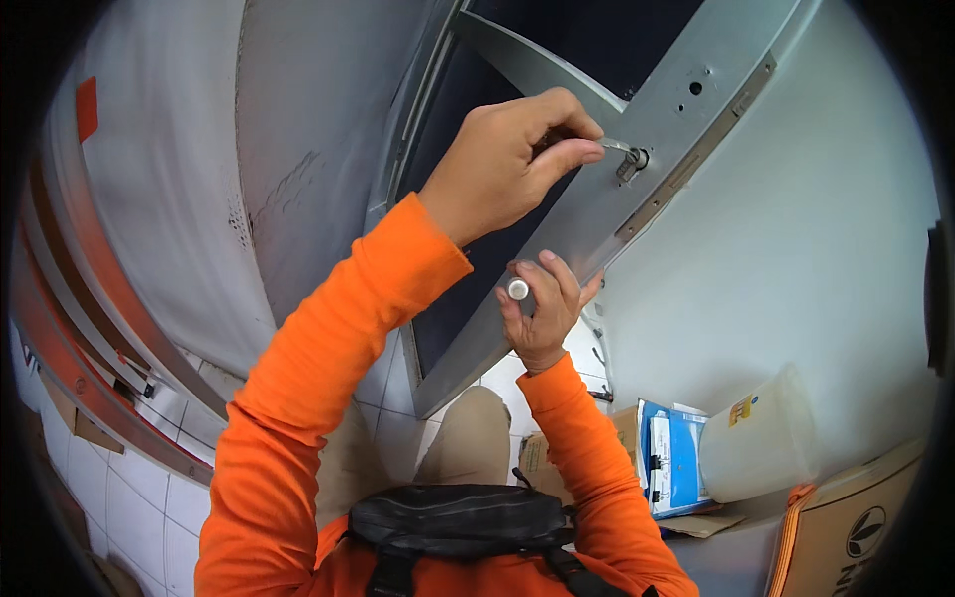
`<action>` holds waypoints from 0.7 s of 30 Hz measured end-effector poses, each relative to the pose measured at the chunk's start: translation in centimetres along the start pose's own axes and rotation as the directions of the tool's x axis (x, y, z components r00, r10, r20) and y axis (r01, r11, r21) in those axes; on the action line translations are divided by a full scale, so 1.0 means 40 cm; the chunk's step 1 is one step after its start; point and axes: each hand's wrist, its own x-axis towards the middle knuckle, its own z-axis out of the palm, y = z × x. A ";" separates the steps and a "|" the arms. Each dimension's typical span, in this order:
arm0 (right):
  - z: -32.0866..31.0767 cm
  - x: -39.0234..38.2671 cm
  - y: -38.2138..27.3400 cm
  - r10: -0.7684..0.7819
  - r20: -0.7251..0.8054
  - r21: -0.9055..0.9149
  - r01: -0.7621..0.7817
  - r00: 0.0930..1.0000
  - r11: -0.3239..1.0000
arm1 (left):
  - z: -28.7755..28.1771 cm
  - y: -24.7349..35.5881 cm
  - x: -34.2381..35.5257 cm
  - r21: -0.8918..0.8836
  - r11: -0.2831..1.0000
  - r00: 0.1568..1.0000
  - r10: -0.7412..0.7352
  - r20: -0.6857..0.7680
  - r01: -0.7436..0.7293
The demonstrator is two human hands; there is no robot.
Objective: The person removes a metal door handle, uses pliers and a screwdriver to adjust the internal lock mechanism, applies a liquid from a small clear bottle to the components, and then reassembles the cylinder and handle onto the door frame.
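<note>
My left hand is closed in a pinch on a small silver metal piece, whose exact kind I cannot make out. That piece reaches to the lock cylinder in the grey metal door frame. Lower down, my right hand curls round a short silver metal cylinder, its round end facing up. The fingers of that hand lie beside the door's edge. Above the lock, the door has bare holes. A long metal lock plate runs along its edge.
A pale wall rises to the right. Below it stand blue binders, a whitish plastic bin and a cardboard box. An orange-and-grey curved structure is at the left, above a tiled floor.
</note>
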 end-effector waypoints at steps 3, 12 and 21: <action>-0.001 -0.003 -0.008 -0.006 0.043 -0.023 0.007 0.999 1.000 | -0.002 -0.002 0.011 0.030 0.999 0.999 0.014 0.032 -0.014; 0.012 0.004 -0.037 0.004 0.029 -0.038 -0.003 1.000 0.999 | -0.027 0.001 0.019 0.135 0.983 0.990 0.117 0.078 -0.127; 0.022 0.014 -0.070 0.018 -0.048 -0.005 -0.018 0.999 1.000 | -0.047 0.013 0.044 0.201 0.943 0.961 0.242 0.134 -0.265</action>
